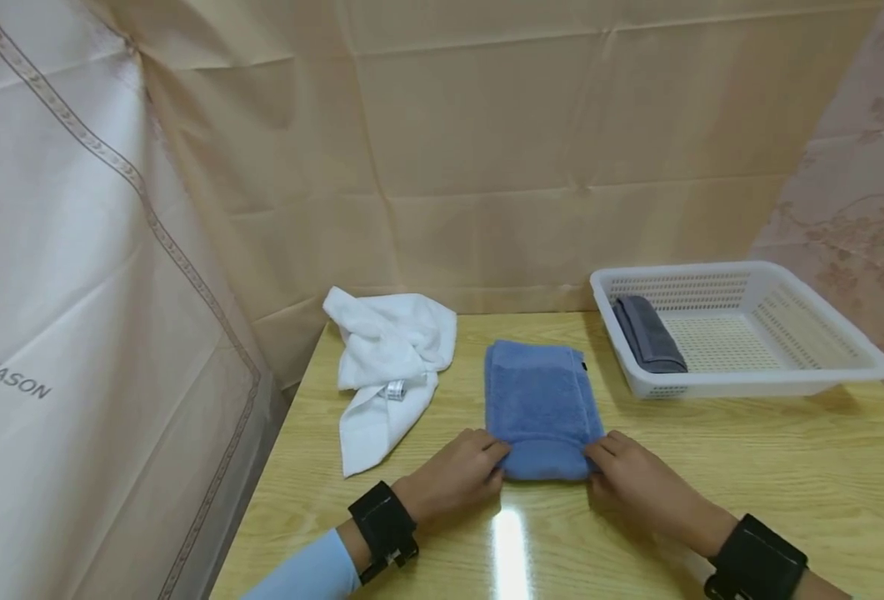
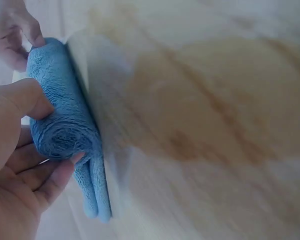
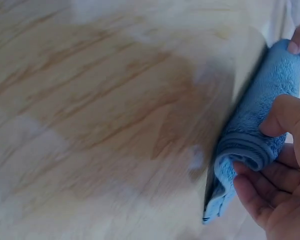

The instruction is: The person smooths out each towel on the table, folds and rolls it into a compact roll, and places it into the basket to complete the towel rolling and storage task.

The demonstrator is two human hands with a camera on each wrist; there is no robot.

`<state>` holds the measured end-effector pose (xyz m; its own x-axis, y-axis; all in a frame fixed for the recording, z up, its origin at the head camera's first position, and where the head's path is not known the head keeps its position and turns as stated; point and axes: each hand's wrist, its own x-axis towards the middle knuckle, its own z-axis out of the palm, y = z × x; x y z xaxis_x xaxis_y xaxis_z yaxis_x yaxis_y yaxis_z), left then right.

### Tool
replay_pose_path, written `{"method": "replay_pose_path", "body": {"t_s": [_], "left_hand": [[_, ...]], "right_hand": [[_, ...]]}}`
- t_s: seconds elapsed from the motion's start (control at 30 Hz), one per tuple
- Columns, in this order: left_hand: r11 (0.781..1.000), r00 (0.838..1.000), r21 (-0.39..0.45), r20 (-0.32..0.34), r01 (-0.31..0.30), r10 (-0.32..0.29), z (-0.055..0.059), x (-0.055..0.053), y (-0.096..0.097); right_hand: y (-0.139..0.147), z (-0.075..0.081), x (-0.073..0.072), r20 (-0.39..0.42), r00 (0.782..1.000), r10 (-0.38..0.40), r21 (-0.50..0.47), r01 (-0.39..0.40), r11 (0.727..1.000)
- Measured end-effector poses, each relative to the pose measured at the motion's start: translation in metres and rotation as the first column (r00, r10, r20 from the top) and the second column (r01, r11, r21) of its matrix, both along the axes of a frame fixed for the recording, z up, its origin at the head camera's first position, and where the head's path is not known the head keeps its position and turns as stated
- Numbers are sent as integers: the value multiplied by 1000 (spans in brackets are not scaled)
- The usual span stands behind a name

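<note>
Blue towel (image 1: 539, 387): on the bench (image 1: 786, 471), near edge coiled; I judge rolling partway.
Left hand (image 1: 452, 475): pinching the roll's (image 1: 546, 461) left end.
Right hand (image 1: 640, 483): pinching its right end.
Roll: probably wants even forward turning; tightness I can't tell.

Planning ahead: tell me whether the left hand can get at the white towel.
Probably yes: the white towel lies near the left hand, nothing visible between, but that hand must first release the blue towel.

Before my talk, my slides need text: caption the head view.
Left hand and right hand grip a part-rolled blue towel between a crumpled white towel and a basket.
</note>
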<state>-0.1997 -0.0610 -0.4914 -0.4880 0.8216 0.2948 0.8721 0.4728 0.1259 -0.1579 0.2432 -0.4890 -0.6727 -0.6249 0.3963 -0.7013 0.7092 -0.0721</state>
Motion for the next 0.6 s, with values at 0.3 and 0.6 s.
{"method": "replay_pose_path", "body": {"t_s": [0.3, 0.6], "left_hand": [[975, 909, 200, 416, -94, 2, -2, -15, -3], [979, 986, 171, 139, -111, 88, -4, -22, 0]], "right_hand": [[11, 4, -14, 543, 837, 67, -346, 150, 926], [5, 1, -21, 277, 959, -53, -279, 133, 951]]}}
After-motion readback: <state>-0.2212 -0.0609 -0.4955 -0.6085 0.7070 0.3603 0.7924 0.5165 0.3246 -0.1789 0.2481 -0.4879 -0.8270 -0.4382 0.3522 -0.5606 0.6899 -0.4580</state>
